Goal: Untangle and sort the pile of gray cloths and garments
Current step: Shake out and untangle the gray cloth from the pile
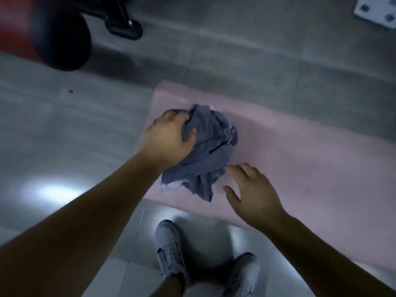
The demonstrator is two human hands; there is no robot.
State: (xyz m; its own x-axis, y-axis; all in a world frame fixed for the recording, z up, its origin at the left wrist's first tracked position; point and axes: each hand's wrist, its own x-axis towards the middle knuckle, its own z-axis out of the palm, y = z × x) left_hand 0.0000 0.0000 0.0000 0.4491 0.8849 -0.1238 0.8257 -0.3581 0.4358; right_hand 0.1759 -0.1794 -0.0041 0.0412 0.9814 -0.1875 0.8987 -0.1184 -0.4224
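Observation:
A crumpled pile of gray-blue cloths [211, 146] lies bunched on the left part of a pink mat [300, 159] spread on the floor. My left hand [169, 138] grips the upper left of the pile, fingers curled into the fabric. My right hand [252, 191] hovers beside the pile's lower right edge with fingers spread and relaxed; its fingertips are close to the cloth, and I cannot tell whether they touch it. A pale patch shows at the pile's lower left corner.
My two feet in gray sneakers [171, 251] stand on the tiled floor just in front of the mat. A chair base with a black caster [124, 26] and a dark red rounded object [42, 33] are at the top left. A white plate with bolts [377, 11] sits top right.

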